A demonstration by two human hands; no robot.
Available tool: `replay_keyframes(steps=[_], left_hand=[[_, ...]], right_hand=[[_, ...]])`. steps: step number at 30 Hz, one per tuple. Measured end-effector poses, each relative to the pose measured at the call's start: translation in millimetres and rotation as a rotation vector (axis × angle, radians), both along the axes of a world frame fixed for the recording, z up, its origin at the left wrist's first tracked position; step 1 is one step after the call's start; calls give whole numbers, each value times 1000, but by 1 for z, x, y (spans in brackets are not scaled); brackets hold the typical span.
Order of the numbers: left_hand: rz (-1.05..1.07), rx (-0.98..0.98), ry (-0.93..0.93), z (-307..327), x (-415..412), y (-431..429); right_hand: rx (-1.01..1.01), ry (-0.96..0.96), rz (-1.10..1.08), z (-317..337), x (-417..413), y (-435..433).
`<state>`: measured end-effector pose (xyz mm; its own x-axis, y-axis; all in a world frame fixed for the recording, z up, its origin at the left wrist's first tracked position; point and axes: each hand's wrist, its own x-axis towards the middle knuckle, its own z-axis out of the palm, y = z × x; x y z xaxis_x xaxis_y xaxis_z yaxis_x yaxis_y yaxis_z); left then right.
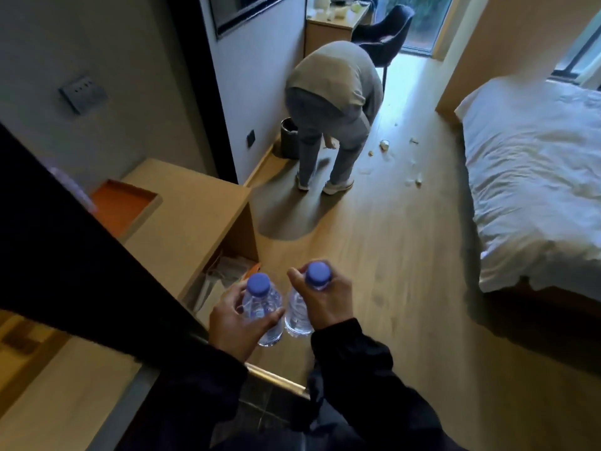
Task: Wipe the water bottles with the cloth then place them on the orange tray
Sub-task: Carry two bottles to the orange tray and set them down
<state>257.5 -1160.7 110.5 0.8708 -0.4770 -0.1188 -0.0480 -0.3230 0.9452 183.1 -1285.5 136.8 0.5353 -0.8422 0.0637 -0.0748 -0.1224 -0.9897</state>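
I hold two clear water bottles with purple caps upright in front of me, side by side and nearly touching. My left hand point(232, 323) grips the left bottle point(265, 304) around its body. My right hand point(325, 299) grips the right bottle point(297, 312) near its neck, just under the cap. The orange tray point(122, 206) sits recessed in the top of a wooden cabinet point(195, 206) at the left, beyond my hands. No cloth is visible.
Another person point(331, 102) bends over on the wooden floor ahead, beside a dark bin point(287, 138). Scraps of litter point(385, 144) lie on the floor. A bed with white sheets point(533, 177) fills the right. A dark door edge point(65, 255) crosses the left.
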Motion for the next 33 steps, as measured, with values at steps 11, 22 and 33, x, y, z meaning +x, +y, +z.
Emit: replay_keyframes(steps=[11,22,33], left_hand=[[352,-40,21,24,117,-127],[782,11,-4,16,250,-113],[1130,11,5,-6,409,-45]], right_hand=[[35,12,583,17,180,-140],[29,173,1159,9,354,-129],[-113,372,1154,-15,535,-39]])
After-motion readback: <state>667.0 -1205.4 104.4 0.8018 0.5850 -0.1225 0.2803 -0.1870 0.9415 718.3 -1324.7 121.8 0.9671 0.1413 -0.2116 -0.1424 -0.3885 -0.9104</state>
